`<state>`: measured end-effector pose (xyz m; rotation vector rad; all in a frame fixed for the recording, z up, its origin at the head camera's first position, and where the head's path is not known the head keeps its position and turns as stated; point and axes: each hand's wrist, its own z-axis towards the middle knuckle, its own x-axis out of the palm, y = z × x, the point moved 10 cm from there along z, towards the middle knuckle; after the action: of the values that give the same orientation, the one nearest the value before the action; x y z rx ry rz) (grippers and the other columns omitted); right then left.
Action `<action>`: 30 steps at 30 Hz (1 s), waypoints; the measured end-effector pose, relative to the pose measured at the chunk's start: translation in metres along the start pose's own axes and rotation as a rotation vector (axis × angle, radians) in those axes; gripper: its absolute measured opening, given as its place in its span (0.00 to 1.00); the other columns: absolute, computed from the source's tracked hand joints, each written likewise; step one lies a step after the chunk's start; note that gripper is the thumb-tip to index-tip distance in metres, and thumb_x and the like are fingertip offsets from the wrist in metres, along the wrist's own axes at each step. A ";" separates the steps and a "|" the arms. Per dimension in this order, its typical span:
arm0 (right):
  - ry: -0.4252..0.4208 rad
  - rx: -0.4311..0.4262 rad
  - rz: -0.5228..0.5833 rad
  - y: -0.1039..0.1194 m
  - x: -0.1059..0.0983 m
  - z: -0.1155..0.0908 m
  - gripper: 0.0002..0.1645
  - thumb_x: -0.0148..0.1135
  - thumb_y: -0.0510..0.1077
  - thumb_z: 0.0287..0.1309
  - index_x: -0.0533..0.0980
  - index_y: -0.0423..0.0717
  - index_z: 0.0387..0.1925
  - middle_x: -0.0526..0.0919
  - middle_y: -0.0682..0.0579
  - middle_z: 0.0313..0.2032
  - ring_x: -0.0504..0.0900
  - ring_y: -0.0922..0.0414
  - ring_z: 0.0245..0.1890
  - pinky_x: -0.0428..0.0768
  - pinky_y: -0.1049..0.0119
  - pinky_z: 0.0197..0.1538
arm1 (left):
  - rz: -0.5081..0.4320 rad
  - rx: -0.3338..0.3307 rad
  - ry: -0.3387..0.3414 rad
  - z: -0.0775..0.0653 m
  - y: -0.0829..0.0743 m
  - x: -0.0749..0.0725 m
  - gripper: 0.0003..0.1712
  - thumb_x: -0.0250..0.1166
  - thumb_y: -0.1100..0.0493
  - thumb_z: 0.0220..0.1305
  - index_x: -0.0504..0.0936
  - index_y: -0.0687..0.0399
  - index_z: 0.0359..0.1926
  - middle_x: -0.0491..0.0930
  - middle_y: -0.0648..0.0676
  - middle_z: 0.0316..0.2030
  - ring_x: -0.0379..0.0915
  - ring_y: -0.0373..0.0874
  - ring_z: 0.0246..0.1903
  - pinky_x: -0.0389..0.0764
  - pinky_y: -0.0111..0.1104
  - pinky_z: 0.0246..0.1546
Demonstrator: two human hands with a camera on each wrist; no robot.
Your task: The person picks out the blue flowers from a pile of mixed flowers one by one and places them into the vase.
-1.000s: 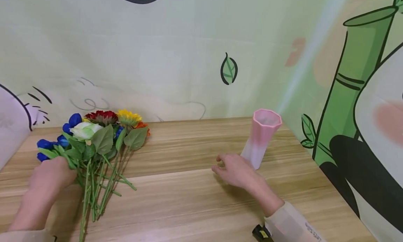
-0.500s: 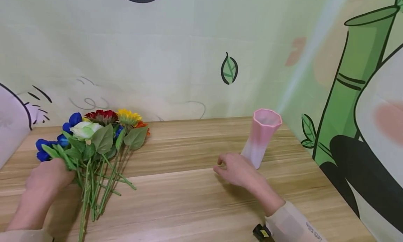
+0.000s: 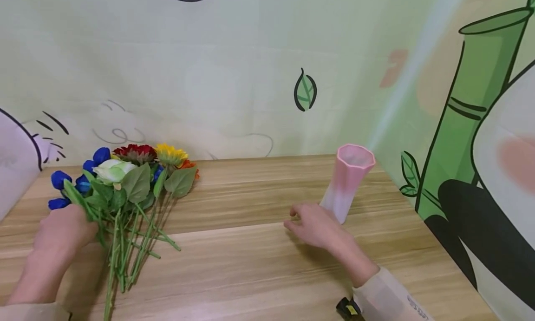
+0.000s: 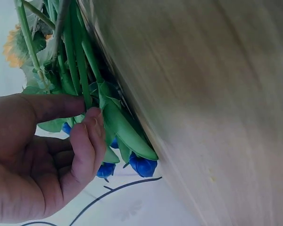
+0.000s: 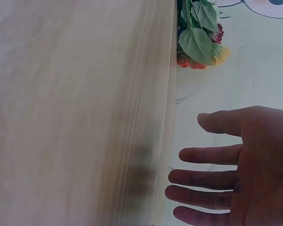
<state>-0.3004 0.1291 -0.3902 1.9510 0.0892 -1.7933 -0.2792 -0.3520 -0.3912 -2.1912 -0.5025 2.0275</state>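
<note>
My left hand (image 3: pixel 64 228) is at the left edge of a loose bunch of artificial flowers lying on the table. In the left wrist view its thumb and fingers pinch the green stem (image 4: pixel 81 70) of a blue flower (image 4: pixel 143 165) with long leaves. Much of that grip is hidden in the head view. Red, yellow, orange and white blooms lie beside it, the white rose (image 3: pixel 113 171) on top. My right hand (image 3: pixel 313 226) hovers by the base of a pink-and-white vase (image 3: pixel 350 181), holding nothing; its fingers are spread in the right wrist view. The vase stands upright.
The wooden table (image 3: pixel 234 265) runs back to a cloth backdrop (image 3: pixel 234 79) printed with leaves, bamboo and a panda. Crossed green stems (image 3: pixel 135 256) point toward the front edge. A black strap piece (image 3: pixel 348 308) shows at the right sleeve.
The blue blooms at my left hand have shifted and spread apart a little, and that hand has edged slightly upward. The right hand and the vase have hardly moved.
</note>
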 end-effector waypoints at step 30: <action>-0.004 -0.018 0.020 0.008 -0.001 0.001 0.20 0.65 0.51 0.69 0.83 0.40 0.51 0.88 0.46 0.44 0.82 0.57 0.36 0.83 0.55 0.47 | -0.022 0.107 -0.362 -0.026 -0.049 -0.051 0.22 0.53 0.67 0.67 0.65 0.54 0.14 0.66 0.57 0.14 0.64 0.55 0.17 0.66 0.46 0.16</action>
<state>-0.2987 0.1221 -0.3870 1.9286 0.0844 -1.7778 -0.2645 -0.3184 -0.3248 -1.7567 -0.4364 2.3892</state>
